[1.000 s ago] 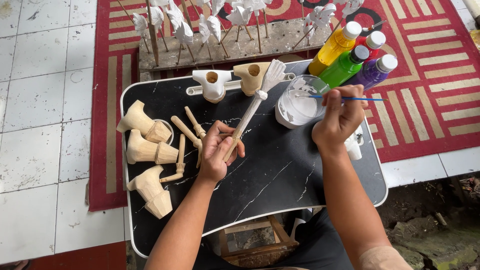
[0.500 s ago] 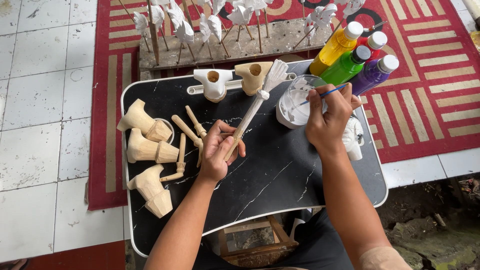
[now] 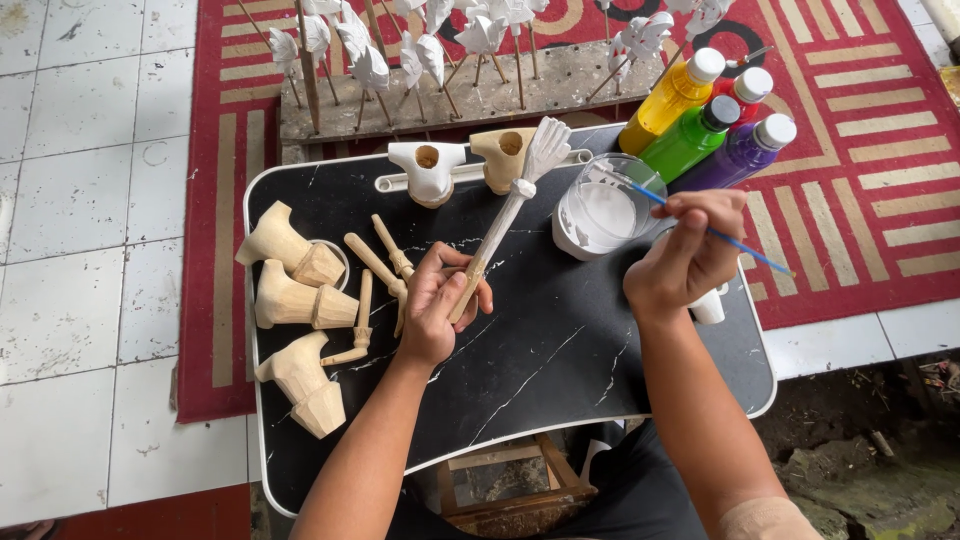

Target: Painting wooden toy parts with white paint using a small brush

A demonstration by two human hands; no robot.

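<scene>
My left hand (image 3: 437,305) grips the bare lower end of a carved wooden puppet arm (image 3: 512,205); its upper part and flat hand are painted white and point toward the far edge of the black tray table (image 3: 560,350). My right hand (image 3: 685,252) holds a thin blue paintbrush (image 3: 725,238) whose tip reaches into a clear cup of white paint (image 3: 600,210) just beyond it.
Three unpainted wooden torso pieces (image 3: 290,300) and loose wooden arms (image 3: 375,265) lie at the table's left. Two more torsos (image 3: 430,170) stand at the back. Yellow, green, purple and red paint bottles (image 3: 705,125) stand back right. White painted pieces on sticks (image 3: 420,50) fill a rack beyond.
My right hand has swung the brush from lying across the cup to dipping its tip into the white paint. My left hand and the wooden arm have stayed put.
</scene>
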